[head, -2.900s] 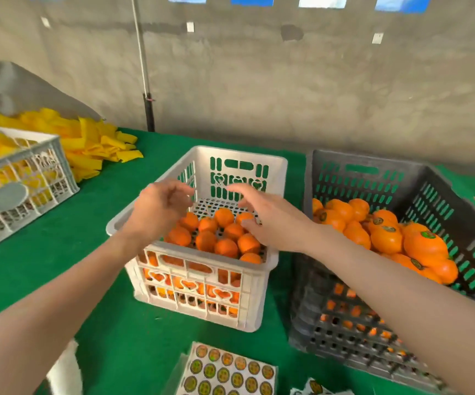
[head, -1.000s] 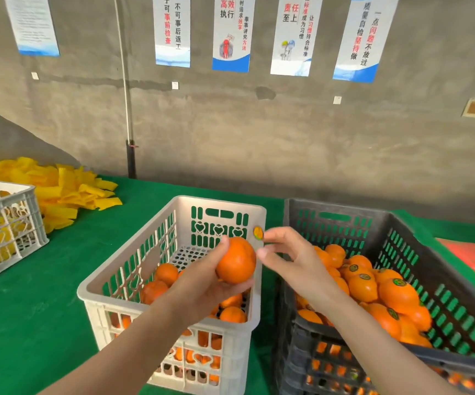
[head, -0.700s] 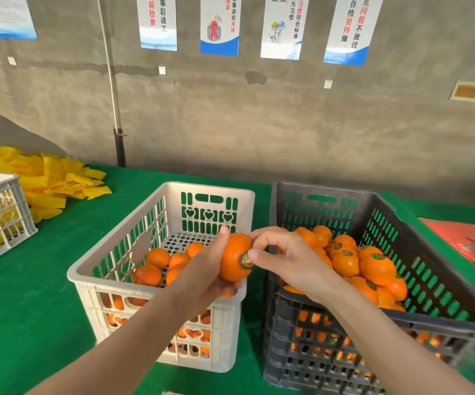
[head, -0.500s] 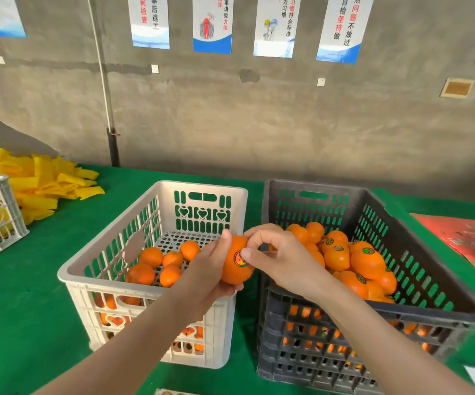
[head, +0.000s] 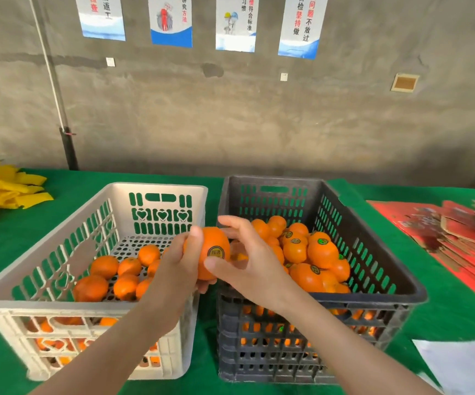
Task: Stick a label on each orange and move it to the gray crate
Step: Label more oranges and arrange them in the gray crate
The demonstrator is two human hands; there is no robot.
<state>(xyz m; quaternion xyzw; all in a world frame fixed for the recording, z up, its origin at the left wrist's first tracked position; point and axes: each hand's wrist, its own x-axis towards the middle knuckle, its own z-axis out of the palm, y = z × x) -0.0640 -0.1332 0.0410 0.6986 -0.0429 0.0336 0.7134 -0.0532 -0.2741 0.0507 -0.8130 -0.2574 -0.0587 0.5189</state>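
Far left: pile of yellow foam nets [head: 1, 189] on the green table [head: 68, 186], well clear of the work. White crate [head: 159, 189] next: roughly a dozen unlabelled oranges [head: 104, 266] in one loose layer at its near side, perforated floor bare at the back. Left grip [head: 177, 270] reaches over that crate's right rim and is clamped on the held orange [head: 216, 240], thumb over the top-left, fingers underneath. That orange sits in the air above the seam between the two crates, in neither, round label [head: 215, 252] stuck on and facing the camera. Right grip [head: 249, 269] is spread and holds nothing; thumb tip lies just below the label, contact unclear, other fingers fanned behind the fruit. Gray crate [head: 273, 180] touches the white one and holds heaped labelled oranges [head: 322, 250], partly hidden by the right grip. Right of it: red printed cartons [head: 458, 238] lying flat, white sheet [head: 464, 363] at the near corner. Posters [head: 171, 22] hang on the concrete wall behind.
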